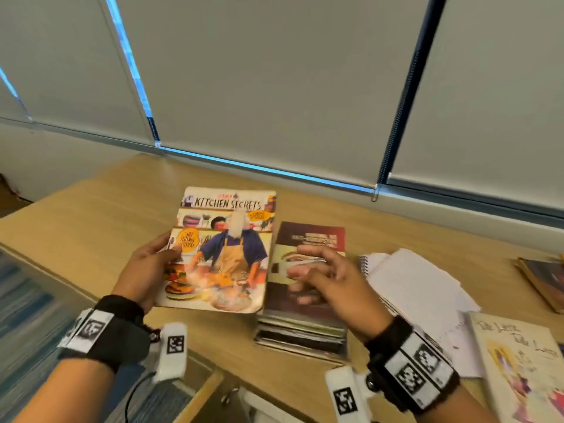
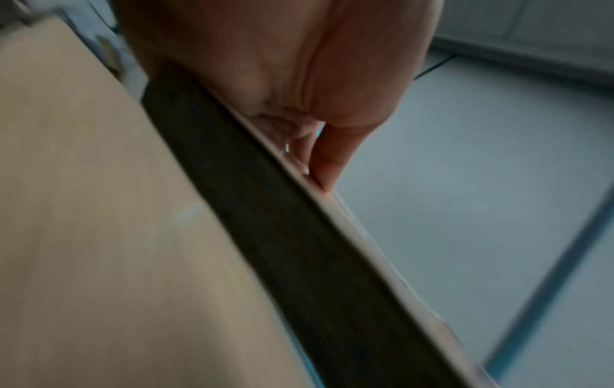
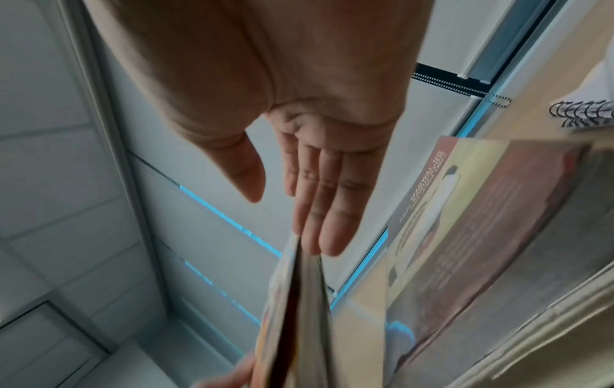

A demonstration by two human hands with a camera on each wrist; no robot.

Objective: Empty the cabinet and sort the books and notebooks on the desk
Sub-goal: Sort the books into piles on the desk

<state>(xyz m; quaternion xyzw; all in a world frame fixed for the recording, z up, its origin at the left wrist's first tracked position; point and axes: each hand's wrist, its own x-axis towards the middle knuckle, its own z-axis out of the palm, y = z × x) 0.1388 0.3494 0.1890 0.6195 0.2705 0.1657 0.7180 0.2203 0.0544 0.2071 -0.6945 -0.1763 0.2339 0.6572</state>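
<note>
My left hand (image 1: 152, 264) grips the left edge of a colourful "Kitchen Secrets" cookbook (image 1: 224, 248), thumb on the cover, holding it above the wooden desk (image 1: 91, 215). In the left wrist view the book (image 2: 299, 249) shows edge-on with my fingers (image 2: 329, 168) against it. My right hand (image 1: 320, 270) is open with straight fingers, just right of the cookbook and above a stack of books (image 1: 305, 315) topped by a maroon and yellow cover. The right wrist view shows the flat palm (image 3: 319, 199) near the cookbook's edge (image 3: 295, 315) and the stack's top cover (image 3: 465, 223).
An open spiral notebook with loose white pages (image 1: 412, 282) lies right of the stack. A pale illustrated book (image 1: 518, 370) sits at the near right and another book (image 1: 543, 279) at the far right. Window blinds (image 1: 274, 71) stand behind the desk.
</note>
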